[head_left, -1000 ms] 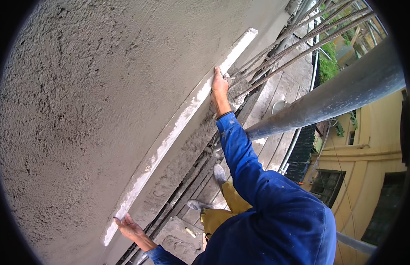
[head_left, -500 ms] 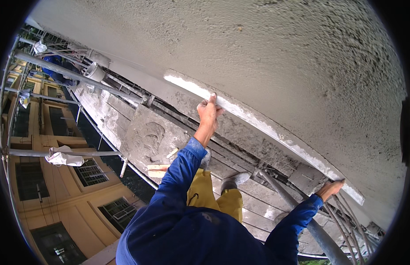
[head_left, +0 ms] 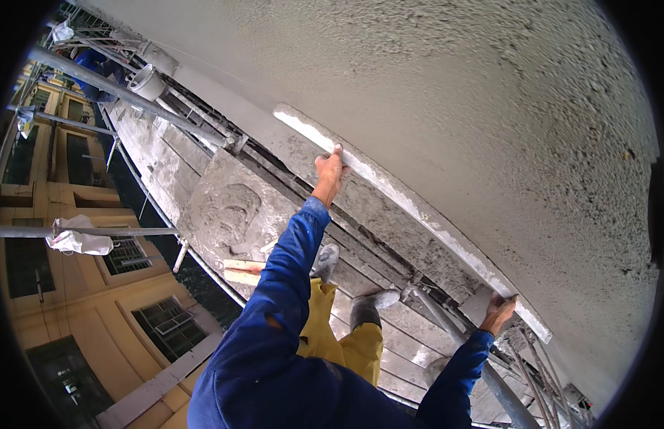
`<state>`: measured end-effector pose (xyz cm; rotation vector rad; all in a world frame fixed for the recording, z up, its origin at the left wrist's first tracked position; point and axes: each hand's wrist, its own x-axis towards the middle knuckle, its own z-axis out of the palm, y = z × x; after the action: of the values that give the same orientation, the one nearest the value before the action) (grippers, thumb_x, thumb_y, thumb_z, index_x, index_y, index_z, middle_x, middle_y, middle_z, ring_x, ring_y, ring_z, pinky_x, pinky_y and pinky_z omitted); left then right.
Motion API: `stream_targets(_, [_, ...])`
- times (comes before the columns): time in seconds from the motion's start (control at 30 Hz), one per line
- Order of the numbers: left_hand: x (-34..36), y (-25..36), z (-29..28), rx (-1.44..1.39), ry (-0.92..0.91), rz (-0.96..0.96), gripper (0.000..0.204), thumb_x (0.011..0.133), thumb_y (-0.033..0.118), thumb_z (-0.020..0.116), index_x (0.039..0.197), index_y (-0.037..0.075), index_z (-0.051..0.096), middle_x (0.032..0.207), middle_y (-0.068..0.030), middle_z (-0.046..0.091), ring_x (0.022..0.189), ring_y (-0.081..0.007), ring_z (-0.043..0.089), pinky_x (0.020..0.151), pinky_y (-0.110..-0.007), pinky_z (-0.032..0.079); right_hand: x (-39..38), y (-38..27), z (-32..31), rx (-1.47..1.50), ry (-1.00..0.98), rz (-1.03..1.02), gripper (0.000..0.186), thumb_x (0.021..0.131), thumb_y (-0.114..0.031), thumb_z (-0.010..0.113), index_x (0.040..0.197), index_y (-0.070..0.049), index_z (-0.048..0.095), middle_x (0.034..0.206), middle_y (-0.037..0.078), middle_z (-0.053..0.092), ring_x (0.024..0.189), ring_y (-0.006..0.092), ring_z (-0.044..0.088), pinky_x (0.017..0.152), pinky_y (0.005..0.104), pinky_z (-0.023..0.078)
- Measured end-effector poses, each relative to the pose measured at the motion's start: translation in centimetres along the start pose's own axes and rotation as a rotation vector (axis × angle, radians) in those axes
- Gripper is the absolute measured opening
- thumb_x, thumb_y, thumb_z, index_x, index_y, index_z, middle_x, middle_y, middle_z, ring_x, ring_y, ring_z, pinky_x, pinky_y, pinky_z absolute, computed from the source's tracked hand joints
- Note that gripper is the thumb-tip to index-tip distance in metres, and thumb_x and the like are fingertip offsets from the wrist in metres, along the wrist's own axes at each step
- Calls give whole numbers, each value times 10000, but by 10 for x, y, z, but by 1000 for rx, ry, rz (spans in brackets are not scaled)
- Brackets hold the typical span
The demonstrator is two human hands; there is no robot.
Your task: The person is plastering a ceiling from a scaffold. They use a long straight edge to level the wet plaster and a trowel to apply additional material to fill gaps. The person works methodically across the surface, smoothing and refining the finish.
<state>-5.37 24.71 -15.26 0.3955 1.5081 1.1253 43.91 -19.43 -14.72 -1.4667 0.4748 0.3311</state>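
A long, plaster-smeared straightedge (head_left: 422,212) lies along the grey rendered wall (head_left: 446,107), slanting from upper left to lower right. My left hand (head_left: 329,174) is closed on its lower edge toward the upper-left end, thumb up against the face. Near the other end my right hand (head_left: 498,312) grips the same edge, its fingers partly hidden. The wall is smoother beside the upper-left part of the straightedge and rougher toward the right.
Below stands a board (head_left: 203,200) bearing wet mortar (head_left: 232,207), with a wooden-looking tool (head_left: 243,272) beside it. Scaffold poles (head_left: 125,96) cross at left, a pole (head_left: 482,361) at lower right. A bucket (head_left: 147,82) and a co-worker (head_left: 96,71) are farther off. My boots (head_left: 375,299) stand on planks.
The straightedge's lower-right end and my right hand have shifted leftward in the picture. My left hand keeps its hold and appears slightly higher. The whole view has moved a little too.
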Motion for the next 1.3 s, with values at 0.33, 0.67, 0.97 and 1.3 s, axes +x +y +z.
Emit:
stream_targets(0.33, [131,-3,-29,46,2,-37,456,895,339,728,1102,-20,536,934,-121,596,752,-238,582,579,-385,521,-53,87,39,75,-134,221,395,967,-404,612,1177,-72,570,1164,123,605,1009,292,600,868,475,524])
stream_targets(0.67, [119,86,-62,70,-323,17,322,1015,356,543,1154,67,570,1068,-53,634,978,-197,613,873,-351,499,-107,32,66,237,-161,210,500,912,-473,674,1195,-78,557,1115,93,555,909,285,576,772,496,524])
stream_targets(0.97, [-36,58,-8,76,-520,-75,388,961,357,652,1194,59,566,1139,-50,609,1015,-192,570,910,-338,468,-39,-74,-13,315,66,100,328,946,-444,638,924,-119,598,778,29,509,670,181,499,612,419,466])
stream_targets(1.3, [-102,30,-17,-129,-469,-122,277,1010,307,568,1126,56,584,1067,-90,664,931,-223,653,880,-391,558,-33,-113,-27,305,91,88,501,942,-381,658,1287,-53,500,1260,137,505,1093,317,519,928,545,457])
